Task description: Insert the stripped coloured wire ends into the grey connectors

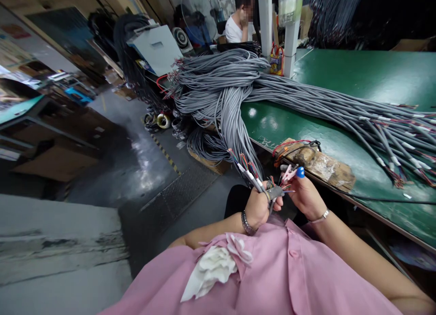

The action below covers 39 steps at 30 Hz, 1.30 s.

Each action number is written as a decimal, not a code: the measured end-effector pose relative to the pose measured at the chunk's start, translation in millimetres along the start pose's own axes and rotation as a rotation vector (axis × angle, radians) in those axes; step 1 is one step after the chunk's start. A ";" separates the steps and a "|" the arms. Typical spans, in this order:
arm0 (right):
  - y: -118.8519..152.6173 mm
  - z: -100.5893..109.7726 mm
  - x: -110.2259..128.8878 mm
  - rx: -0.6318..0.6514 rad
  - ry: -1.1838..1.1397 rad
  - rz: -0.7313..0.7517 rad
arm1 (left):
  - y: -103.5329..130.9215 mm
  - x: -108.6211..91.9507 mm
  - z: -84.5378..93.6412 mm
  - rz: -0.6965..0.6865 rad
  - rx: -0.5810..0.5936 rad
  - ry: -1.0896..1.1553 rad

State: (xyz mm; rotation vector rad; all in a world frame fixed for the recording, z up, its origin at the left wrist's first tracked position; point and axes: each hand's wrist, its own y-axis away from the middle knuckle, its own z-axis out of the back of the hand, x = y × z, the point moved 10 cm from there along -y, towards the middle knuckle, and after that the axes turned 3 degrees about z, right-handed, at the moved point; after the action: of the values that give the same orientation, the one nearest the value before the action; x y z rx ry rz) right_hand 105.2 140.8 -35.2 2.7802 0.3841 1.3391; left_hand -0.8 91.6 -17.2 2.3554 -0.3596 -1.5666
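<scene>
Several grey cables with stripped ends and coloured wires [250, 175] are gripped in my left hand [258, 207], whose fingers are wrapped round them. Tape or a dark wrap circles the cable end at that hand. My right hand [306, 197] is closed just to the right, with a blue cover [300, 172] on one fingertip. Its fingers pinch at a pink clip-like piece [288, 174] beside the thin wires. Exactly what the fingertips hold is too small to make out. A large bundle of grey cables [235, 101] drapes over the table edge behind the hands.
The green table [374, 210] stretches right, with more grey cables [340, 110] across it. A wooden block [327, 167] with red and black leads sits at its near edge. A white box [158, 49] stands at the back left. A person [235, 28] sits behind.
</scene>
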 end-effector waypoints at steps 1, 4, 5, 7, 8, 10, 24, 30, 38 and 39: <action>-1.0 -3.1 -1.8 0.012 -0.044 -0.032 | -0.7 1.2 0.8 0.000 -0.003 -0.003; -3.7 -2.9 -1.1 -0.040 -0.126 -0.040 | -2.5 5.1 2.7 0.013 -0.008 -0.015; -3.9 -2.0 -0.9 -0.059 -0.141 -0.036 | -2.9 6.1 3.1 0.017 -0.008 -0.017; -3.2 -2.3 -2.2 -0.067 -0.155 -0.039 | -3.3 7.5 3.5 0.023 -0.006 -0.016; -2.3 -3.4 -3.0 -0.056 -0.157 -0.046 | -3.2 7.9 3.6 0.024 -0.004 -0.014; 0.2 -6.3 -3.7 -0.018 -0.167 -0.060 | -2.3 7.8 4.0 0.018 0.003 -0.007; 6.8 -7.6 3.5 0.030 -0.129 -0.087 | 9.5 -13.7 7.0 -0.176 -0.042 -0.024; 6.9 -1.4 -4.1 -0.002 -0.149 -0.139 | 5.6 -14.8 8.2 -0.211 -0.091 -0.156; 4.9 -5.2 -1.1 -0.001 -0.136 -0.093 | 0.2 -11.9 9.4 -0.209 -0.084 -0.165; 4.8 -6.3 -0.7 0.009 -0.126 -0.087 | 0.0 -10.4 9.2 -0.200 -0.081 -0.174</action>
State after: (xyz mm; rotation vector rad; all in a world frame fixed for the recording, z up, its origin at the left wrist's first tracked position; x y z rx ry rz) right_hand 100.9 135.6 -31.1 2.8008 0.5006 1.1395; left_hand -13.2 94.5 -11.7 2.2590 -0.0960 -1.8467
